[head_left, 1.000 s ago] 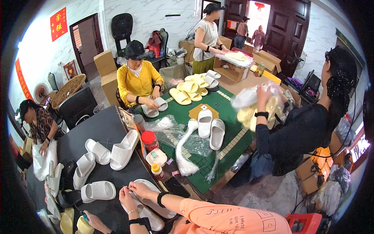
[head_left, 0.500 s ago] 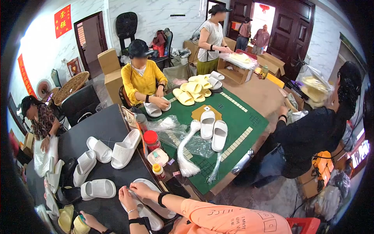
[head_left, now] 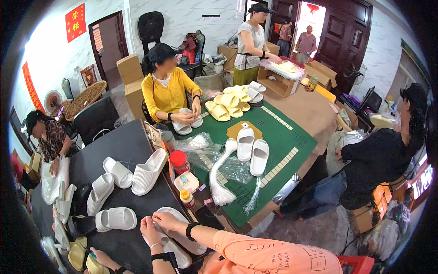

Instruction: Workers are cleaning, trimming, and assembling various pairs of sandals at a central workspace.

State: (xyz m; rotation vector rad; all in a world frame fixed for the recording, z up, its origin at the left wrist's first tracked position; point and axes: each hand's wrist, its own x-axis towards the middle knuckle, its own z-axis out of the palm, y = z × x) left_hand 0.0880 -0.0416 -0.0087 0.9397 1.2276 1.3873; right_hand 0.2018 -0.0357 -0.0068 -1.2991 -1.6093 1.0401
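Note:
My left hand, with a bracelet and a dark wristband, is closed above a pair of white slippers. Right beside it, my right hand also has its fingers pinched together. Whatever lies between the fingers is too small to make out. The slippers lie side by side on the dark table, partly covered by my hands and forearms. More white ribbed slippers rest just left of my hands. At the lower left another person's hand holds a pale yellow slipper.
A green mat bears white slippers, yellow slippers and a bundle of white ties. Between the tables stand a red-lidded jar and a small bottle. Co-workers are at the far side, left and right.
My hands stay close together over the slippers, barely moved. The person in yellow has raised and turned their head. At right, the person in black no longer holds up the bag of yellow slippers.

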